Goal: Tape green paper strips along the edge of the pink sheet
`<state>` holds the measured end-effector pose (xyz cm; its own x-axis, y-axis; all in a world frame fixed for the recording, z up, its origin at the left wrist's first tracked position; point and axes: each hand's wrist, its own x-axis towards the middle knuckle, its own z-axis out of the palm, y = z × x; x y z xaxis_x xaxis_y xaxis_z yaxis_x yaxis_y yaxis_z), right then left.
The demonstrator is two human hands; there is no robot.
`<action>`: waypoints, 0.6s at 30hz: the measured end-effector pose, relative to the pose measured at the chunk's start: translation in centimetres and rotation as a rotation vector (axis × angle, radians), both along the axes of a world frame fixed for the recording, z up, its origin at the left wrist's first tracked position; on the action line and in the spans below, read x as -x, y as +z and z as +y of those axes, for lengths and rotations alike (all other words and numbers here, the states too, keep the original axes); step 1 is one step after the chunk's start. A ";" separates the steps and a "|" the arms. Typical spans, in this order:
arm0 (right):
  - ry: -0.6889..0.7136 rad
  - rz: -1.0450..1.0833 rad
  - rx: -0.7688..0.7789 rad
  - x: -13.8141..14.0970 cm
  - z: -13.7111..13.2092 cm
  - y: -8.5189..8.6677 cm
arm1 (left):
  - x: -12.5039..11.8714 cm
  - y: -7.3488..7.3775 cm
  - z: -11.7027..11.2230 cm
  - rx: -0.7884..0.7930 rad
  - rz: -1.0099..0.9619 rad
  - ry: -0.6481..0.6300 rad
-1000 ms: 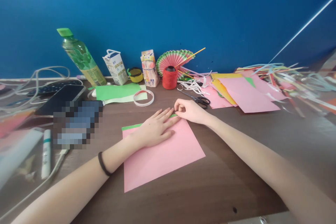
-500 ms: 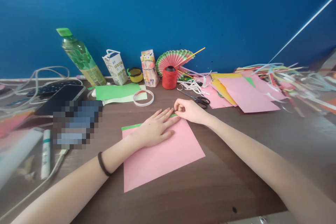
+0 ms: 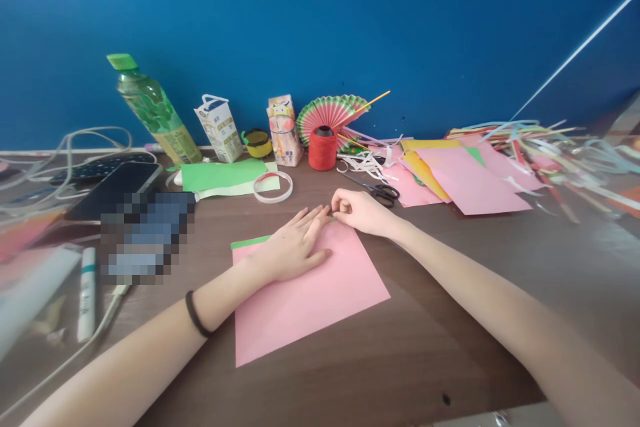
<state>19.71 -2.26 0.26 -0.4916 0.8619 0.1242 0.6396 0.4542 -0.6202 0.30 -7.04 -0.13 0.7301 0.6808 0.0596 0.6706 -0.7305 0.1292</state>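
A sheet of pink paper (image 3: pixel 300 313) lies on the brown table, with a narrow green strip (image 3: pixel 250 242) along its far edge. Flat across the upper part of the sheet rests my left hand (image 3: pixel 295 247), fingers spread toward the far right corner. My right hand (image 3: pixel 357 209) is closed in a pinch at that corner, its fingertips against the end of the green strip. What lies between those fingertips is hidden. Just beyond my right hand are black-handled scissors (image 3: pixel 385 195).
A roll of tape (image 3: pixel 273 187) and green paper (image 3: pixel 220 175) lie behind the sheet. Along the blue wall stand a bottle (image 3: pixel 155 107), cartons (image 3: pixel 220 128), a red thread spool (image 3: pixel 323 149) and a pleated fan (image 3: pixel 320 113). Phones and a marker (image 3: pixel 87 293) lie left; more pink paper (image 3: pixel 470 177) lies right.
My left index finger has shifted up toward the other fingers, baring more of the pink sheet near the corner. My right hand stays pinched in nearly the same place.
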 end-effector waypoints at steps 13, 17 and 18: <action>-0.008 -0.001 -0.002 -0.3 0.4 -0.2 | 0.0 0.2 -0.1 0.022 0.018 0.031; 0.007 0.026 0.014 -0.4 0.4 0.0 | 0.0 0.1 -0.1 0.019 0.013 0.038; 0.013 0.034 0.022 -0.5 0.4 0.1 | 0.0 0.1 -0.1 0.018 0.011 0.037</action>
